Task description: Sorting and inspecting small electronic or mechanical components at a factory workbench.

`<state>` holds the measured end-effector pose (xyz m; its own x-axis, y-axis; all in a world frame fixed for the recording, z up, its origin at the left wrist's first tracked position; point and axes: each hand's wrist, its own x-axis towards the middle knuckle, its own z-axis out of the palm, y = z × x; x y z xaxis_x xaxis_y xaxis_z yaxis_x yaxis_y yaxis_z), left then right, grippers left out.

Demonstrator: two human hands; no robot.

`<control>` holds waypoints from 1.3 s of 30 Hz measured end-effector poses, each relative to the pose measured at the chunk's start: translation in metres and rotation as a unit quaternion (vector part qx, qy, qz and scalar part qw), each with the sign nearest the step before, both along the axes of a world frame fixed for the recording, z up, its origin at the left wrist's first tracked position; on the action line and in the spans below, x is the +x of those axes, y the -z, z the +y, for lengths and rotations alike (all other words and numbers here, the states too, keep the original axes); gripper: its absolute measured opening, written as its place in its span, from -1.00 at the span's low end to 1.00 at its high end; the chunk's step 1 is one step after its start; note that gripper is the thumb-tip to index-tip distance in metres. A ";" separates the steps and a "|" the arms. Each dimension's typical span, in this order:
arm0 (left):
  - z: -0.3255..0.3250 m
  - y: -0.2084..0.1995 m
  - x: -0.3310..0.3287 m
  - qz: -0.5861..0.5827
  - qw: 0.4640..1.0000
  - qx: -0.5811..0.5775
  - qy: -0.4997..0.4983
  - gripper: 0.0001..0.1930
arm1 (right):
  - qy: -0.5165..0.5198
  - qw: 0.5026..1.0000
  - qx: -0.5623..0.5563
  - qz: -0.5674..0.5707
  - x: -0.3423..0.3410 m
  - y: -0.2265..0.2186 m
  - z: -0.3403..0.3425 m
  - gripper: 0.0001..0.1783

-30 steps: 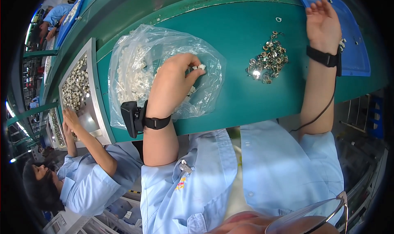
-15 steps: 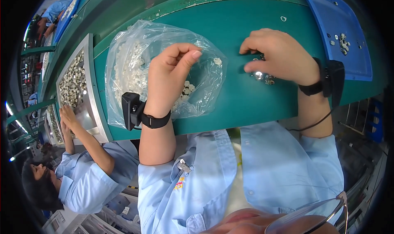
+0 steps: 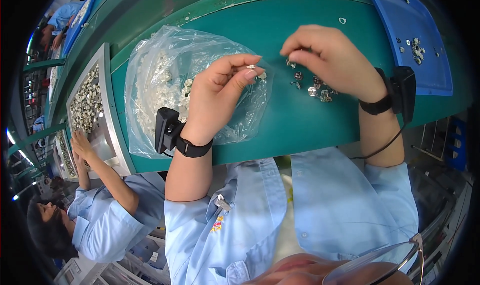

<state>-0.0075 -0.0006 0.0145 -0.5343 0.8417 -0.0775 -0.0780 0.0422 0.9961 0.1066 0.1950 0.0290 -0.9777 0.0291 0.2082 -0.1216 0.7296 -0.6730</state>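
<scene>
My left hand [image 3: 220, 92] hovers over a clear plastic bag [image 3: 155, 85] of small silvery metal parts and pinches one small part [image 3: 251, 67] between thumb and forefinger. My right hand [image 3: 330, 60] is raised over a small heap of silvery parts [image 3: 312, 85] on the green table [image 3: 300, 125], fingertips pinched on a tiny part. The two hands are close together, fingertips facing each other. Both wrists carry black bands with a small black device.
A blue tray [image 3: 415, 45] with a few small parts lies at the right. At the left, a grey metal tray [image 3: 100, 130] holds several silvery parts; a co-worker in a blue shirt has a hand [image 3: 82, 145] in it. A small ring [image 3: 342, 20] lies farther back.
My right hand came from the blue tray to the heap, then lifted toward the left hand. My left hand rose out of the bag with a small part pinched.
</scene>
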 end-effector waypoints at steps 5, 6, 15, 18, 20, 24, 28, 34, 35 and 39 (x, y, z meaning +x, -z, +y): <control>0.002 0.003 0.003 -0.007 1.000 0.003 -0.005 -0.77 | 0.045 0.954 -0.294 -0.042 -0.001 -0.007 -0.004 -0.83; 0.002 0.003 0.004 -0.010 1.000 0.012 0.004 -0.76 | 0.044 0.954 -0.292 -0.040 -0.001 -0.009 -0.005 -0.83; 0.006 0.009 0.011 0.055 0.998 0.033 -0.014 -0.77 | 0.055 0.955 -0.291 -0.001 -0.005 -0.005 -0.029 -0.82; 0.005 0.009 0.013 0.056 0.998 0.017 -0.020 -0.78 | 0.058 0.980 -0.184 0.041 -0.004 -0.003 -0.036 -0.82; 0.005 0.008 0.012 0.062 0.998 0.012 -0.024 -0.79 | 0.058 0.975 -0.210 0.054 -0.004 -0.004 -0.038 -0.82; 0.005 -0.001 0.012 -0.037 0.997 0.039 -0.055 -0.74 | 0.053 0.938 -0.343 0.017 -0.004 -0.004 -0.035 -0.83; 0.006 0.006 0.012 0.031 0.993 0.100 -0.061 -0.69 | 0.066 0.879 -0.471 -0.017 -0.006 -0.002 -0.033 -0.85; 0.006 0.008 0.013 0.277 0.953 0.097 -0.074 -0.67 | 0.055 0.833 -0.550 -0.031 -0.005 -0.001 -0.034 -0.85; 0.006 0.008 0.013 0.238 0.963 0.093 -0.085 -0.67 | 0.043 0.832 -0.553 -0.025 -0.005 0.001 -0.035 -0.85; 0.003 0.012 0.010 0.167 0.977 0.104 -0.084 -0.70 | 0.017 0.845 -0.535 0.000 -0.005 0.004 -0.041 -0.86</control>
<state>0.0022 0.0020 0.0021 -0.6328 0.7188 0.2879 0.2650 -0.1483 0.9528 0.1014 0.1536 0.0248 -0.9723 0.2291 0.0451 -0.1132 -0.2937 -0.9492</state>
